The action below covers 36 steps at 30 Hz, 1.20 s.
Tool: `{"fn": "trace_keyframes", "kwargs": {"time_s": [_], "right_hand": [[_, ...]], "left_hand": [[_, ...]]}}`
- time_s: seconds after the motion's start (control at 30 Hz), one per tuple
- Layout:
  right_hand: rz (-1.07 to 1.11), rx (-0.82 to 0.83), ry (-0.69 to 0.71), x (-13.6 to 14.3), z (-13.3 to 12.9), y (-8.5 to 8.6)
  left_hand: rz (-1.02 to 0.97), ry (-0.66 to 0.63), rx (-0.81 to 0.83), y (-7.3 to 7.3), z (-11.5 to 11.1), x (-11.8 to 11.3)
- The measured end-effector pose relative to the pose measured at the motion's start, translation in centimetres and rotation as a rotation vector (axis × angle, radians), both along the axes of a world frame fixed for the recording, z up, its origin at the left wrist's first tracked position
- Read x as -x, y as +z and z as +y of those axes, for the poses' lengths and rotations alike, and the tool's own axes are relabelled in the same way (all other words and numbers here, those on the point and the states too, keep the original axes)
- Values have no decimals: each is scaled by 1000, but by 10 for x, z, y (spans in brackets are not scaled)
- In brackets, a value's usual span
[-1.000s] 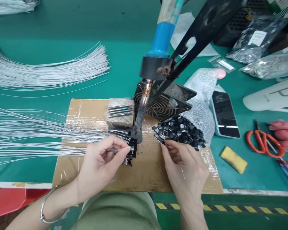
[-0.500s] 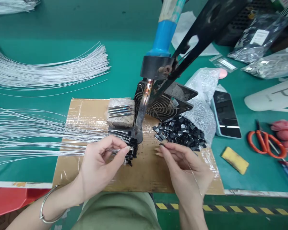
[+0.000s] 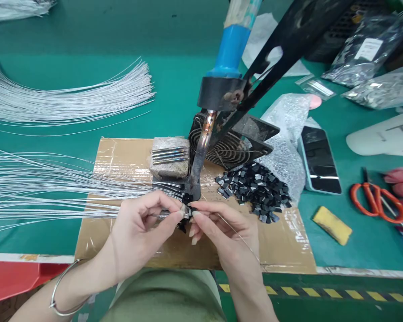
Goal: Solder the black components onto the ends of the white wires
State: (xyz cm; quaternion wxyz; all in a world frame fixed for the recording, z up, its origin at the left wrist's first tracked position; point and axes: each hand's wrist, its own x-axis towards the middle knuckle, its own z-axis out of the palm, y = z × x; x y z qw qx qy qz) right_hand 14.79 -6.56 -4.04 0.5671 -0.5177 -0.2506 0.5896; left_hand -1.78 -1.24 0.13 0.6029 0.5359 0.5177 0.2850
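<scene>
My left hand pinches the end of a thin white wire between thumb and forefinger. Opposite it, fingertips nearly touching, my right hand pinches a small black connector at that wire end. A thin strand of what looks like solder wire runs through my right hand as well. Whether the wire sits inside the connector is hidden by the fingers. Behind my left hand lie many white wires, several with black pieces on their ends. Just above both hands, a clamped soldering iron points down.
A pile of black connectors lies on the cardboard, right of the iron. Behind stand a small fan and a block with metal rods. Farther right are a phone, a yellow sponge and orange-handled scissors.
My right hand has moved left from beside the connector pile, bringing a black connector to the wire end. My left hand has stayed almost in place.
</scene>
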Motion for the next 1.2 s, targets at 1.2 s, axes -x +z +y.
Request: {"fn": "trace_keyframes", "kwargs": {"time_s": [1.2], "right_hand": [[-695,-246,-25,-9,-10,2]], "left_hand": [[60,35,-24,-1,10,-8]]}}
